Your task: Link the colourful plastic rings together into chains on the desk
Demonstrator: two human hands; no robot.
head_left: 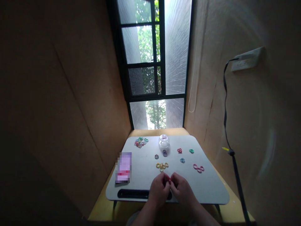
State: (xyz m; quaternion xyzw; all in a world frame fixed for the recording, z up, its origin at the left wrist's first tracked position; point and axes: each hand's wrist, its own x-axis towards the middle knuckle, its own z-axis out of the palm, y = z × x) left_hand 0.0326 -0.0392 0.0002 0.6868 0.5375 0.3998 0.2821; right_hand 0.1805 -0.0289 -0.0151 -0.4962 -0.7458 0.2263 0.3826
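My left hand [159, 189] and my right hand [182, 189] meet over the front of the white lap table [138, 175]. Their fingertips are pinched together around something small and reddish, mostly hidden by the fingers. Just beyond them lies a cluster of yellow rings [162, 165]. Farther off are a dark ring [156, 156], a purple ring bunch [165, 153], a red bunch [179, 151], a blue bunch [182, 160] and a green bunch [191, 151]. Pink rings [198, 168] sit to the right.
A clear round jar [164, 142] stands at the back of the table. Mixed coloured rings [141, 142] lie at back left. A blurred-out purple packet [124, 168] is at left, near the black slot [133, 193]. A black cable [225, 110] hangs on the right.
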